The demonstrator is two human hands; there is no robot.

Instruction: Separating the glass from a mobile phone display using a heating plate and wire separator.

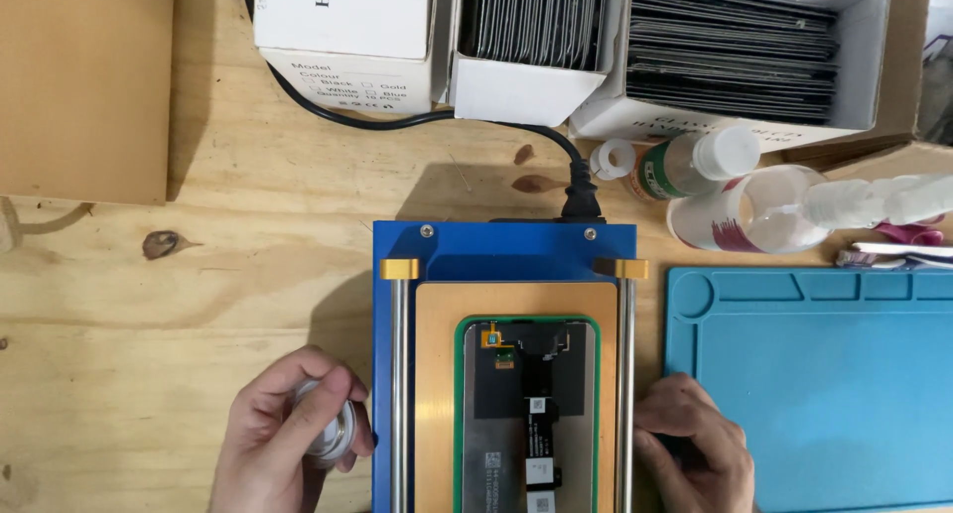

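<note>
A blue screen-separator machine [504,250] sits at the centre of a wooden workbench [248,235], its copper-coloured heating plate [437,394] carrying a phone display assembly [526,414] that lies back-side up inside a green frame. Two steel rails run down either side of the plate, capped by gold-coloured knobs at their far ends.

The left hand [283,434], at about 8 o'clock from the plate, is closed around a small round spool [328,429], silvery and partly hidden by the fingers; it rests just beside the machine's left edge. The right hand [695,453], at about 4 o'clock, is curled with fingers pressed against the right rail; whether it pinches anything I cannot tell.

A blue silicone work mat [824,394] lies at 3 o'clock, touching nothing on the machine. At 1 o'clock lie clear plastic bottles [695,161]. At 12 o'clock stand white cardboard boxes [754,52] packed with dark glass panels. A black power cable [579,191] plugs into the machine's far edge.
</note>
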